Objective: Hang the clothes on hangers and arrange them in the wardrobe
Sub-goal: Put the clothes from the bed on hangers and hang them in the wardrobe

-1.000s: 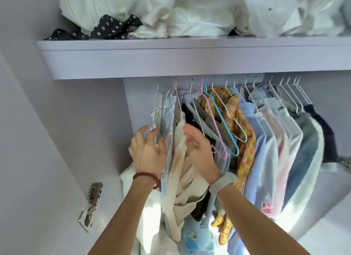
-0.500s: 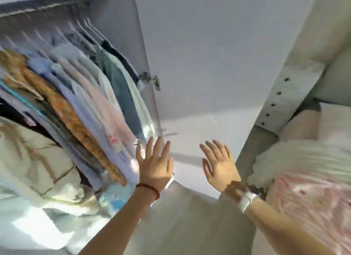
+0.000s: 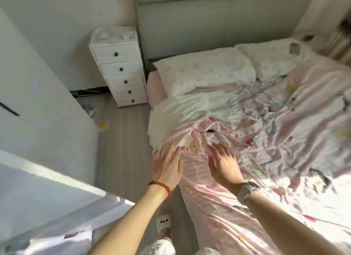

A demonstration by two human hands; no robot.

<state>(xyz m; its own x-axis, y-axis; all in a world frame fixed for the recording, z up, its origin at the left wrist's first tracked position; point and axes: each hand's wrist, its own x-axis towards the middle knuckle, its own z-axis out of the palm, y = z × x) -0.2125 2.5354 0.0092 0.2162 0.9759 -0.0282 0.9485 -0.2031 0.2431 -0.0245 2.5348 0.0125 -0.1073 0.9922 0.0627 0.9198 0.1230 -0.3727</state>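
Note:
A white ruffled garment [image 3: 188, 110] lies spread on the pink bed [image 3: 284, 133], just below the pillows. Thin wire hangers [image 3: 266, 106] lie tangled on the cover to its right. My left hand [image 3: 168, 166] and my right hand [image 3: 224, 164] hover over the near edge of the bed with fingers spread and straight, holding nothing. Both stop short of the white garment. The wardrobe's hanging clothes are out of view; only its white door [image 3: 43, 106] shows at the left.
A white chest of drawers [image 3: 119, 72] stands beside the bed's head. Two pillows [image 3: 207, 70] lie at the head of the bed. A strip of wooden floor [image 3: 123, 150] runs between the wardrobe door and the bed. My slippered foot [image 3: 163, 222] stands on it.
The view has swung from the wardrobe rail to the bed. Both hands left the hanging clothes and now reach, empty, over the pink cover.

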